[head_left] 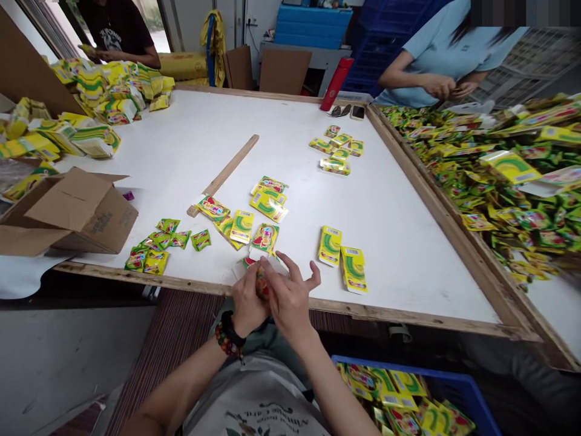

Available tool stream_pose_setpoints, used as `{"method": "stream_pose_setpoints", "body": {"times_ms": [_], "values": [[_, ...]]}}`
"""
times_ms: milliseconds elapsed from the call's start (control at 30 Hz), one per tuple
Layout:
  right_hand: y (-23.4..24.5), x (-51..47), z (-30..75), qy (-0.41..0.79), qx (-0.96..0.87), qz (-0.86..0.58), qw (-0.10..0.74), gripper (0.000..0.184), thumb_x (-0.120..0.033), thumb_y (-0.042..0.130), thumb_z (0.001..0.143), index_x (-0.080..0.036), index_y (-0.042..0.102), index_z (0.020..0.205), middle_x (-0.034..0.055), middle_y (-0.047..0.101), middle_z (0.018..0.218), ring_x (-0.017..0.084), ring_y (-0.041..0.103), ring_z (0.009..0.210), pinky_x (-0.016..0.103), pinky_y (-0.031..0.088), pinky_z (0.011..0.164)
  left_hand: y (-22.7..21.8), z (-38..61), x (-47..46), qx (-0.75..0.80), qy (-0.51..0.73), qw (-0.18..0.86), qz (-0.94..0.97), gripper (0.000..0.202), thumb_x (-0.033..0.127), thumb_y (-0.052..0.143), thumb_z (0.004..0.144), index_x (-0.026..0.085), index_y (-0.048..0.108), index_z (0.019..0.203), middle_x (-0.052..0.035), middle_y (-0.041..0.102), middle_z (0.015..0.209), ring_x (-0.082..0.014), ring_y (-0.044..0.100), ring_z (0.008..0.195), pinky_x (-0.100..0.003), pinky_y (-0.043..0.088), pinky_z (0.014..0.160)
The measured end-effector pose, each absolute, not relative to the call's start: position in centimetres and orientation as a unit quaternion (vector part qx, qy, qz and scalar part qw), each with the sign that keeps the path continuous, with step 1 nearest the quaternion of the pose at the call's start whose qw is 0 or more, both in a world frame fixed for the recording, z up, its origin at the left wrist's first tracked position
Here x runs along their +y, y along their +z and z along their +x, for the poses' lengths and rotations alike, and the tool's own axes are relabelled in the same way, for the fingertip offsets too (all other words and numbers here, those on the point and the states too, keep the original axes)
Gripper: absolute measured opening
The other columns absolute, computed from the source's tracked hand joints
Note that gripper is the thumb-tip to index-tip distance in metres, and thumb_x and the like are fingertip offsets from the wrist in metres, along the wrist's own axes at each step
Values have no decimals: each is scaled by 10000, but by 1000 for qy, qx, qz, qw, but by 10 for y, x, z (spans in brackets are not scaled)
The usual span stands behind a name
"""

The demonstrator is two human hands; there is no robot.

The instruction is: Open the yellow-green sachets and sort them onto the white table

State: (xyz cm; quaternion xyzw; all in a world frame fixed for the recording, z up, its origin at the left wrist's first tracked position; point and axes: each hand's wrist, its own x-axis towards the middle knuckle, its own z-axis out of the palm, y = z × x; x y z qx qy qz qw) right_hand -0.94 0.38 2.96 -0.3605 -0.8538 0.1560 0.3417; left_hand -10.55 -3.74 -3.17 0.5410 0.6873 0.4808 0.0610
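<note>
Close to the table's front edge, my left hand (247,304) is closed around a small printed candy box (262,286), its white flaps showing at the top. My right hand (290,298) presses thumb and index finger at the box's open end, with the other fingers raised. Just beyond my hands lie several flat yellow and green candy boxes (242,226). Two more yellow boxes (330,245) rest to the right. Several small green candy packets (169,239) are grouped to the left. My fingers partly hide the held box.
A wooden stick (231,171) lies on the white table (290,124). An open cardboard box (97,221) stands left, below stacked flat cartons (113,91). Packets heap behind the right wooden rail (436,218). A blue crate (472,393) holds filled boxes. Two other people work across.
</note>
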Motion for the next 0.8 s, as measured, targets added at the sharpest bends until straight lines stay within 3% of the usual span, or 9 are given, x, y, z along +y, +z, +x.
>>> {"method": "stream_pose_setpoints", "body": {"times_ms": [100,167,233,333,433,567,800], "values": [[29,5,-3,270,-822,-344,365,486,-165,426,947,-364,457,1389,21,746,1075,255,471,1324,593,57,1119,-32,-106,-39,675,499,51,541,513,346,545,887,197,357,1340,-134,653,1173,-232,674,1017,-345,559,813],[27,7,-1,373,-736,-385,414,583,-250,496,930,-350,309,1473,60,585,1370,250,421,1363,562,189,1128,-33,-106,-39,645,520,35,558,539,385,605,855,208,367,1304,-133,621,1221,-239,646,1077,-350,549,843],[24,8,-2,505,-636,-411,414,698,-342,575,887,-306,246,1502,77,487,1457,254,443,1347,491,368,1070,-35,-106,-38,617,533,17,578,462,367,611,850,222,399,1233,-133,589,1262,-237,633,1093,-347,545,834],[21,6,-7,636,-581,-368,350,536,-420,597,865,-249,520,1367,65,609,1335,265,567,1232,436,460,1016,-36,-105,-37,604,530,34,594,459,322,573,859,221,360,1253,-166,493,1373,-248,598,1149,-366,536,843],[22,4,-10,598,-618,-359,363,353,-389,646,831,-242,708,1145,51,700,1187,276,639,1133,430,473,1012,-34,-105,-37,622,513,98,583,631,334,557,852,184,242,1377,-203,451,1403,-259,586,1168,-384,527,877],[24,7,-10,527,-623,-432,384,282,-301,608,841,-224,735,1081,47,733,1089,257,721,936,404,565,867,-32,-106,-37,648,469,139,583,639,386,527,846,163,271,1387,-189,547,1304,-286,613,1123,-410,527,868],[16,14,-15,471,-740,-319,359,322,-250,592,874,-226,685,1181,67,742,1099,233,714,981,359,571,872,-35,-101,-37,658,494,155,546,523,363,518,848,173,360,1309,-162,587,1213,-274,636,1048,-400,534,826]]}}
